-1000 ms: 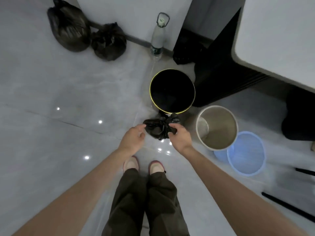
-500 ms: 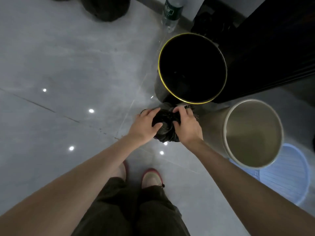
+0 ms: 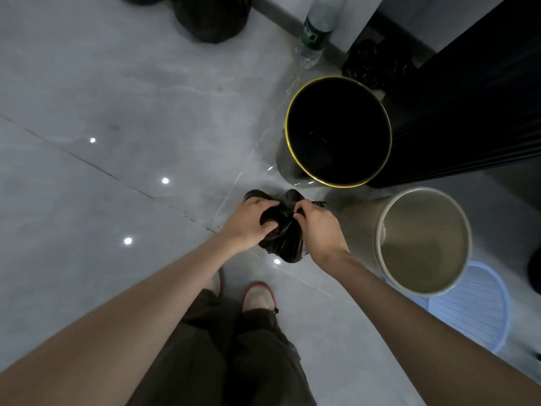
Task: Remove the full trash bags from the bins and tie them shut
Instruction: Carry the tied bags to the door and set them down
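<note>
now: both hands on black bag, above floor

black trash bag (image 3: 282, 238) held between both hands over the grey floor (image 3: 102, 200), just ahead of the shoes (image 3: 259, 297). left hand (image 3: 248, 222) clenched on its gathered top; right hand (image 3: 317, 227) pinching the neck, fingers curled. beyond: black bin with gold rim (image 3: 339, 130), beside it a beige bin (image 3: 423, 241), a blue basket (image 3: 474, 306) partly under that. far off: tied black bags (image 3: 210, 16), water bottle (image 3: 314, 30).
</note>
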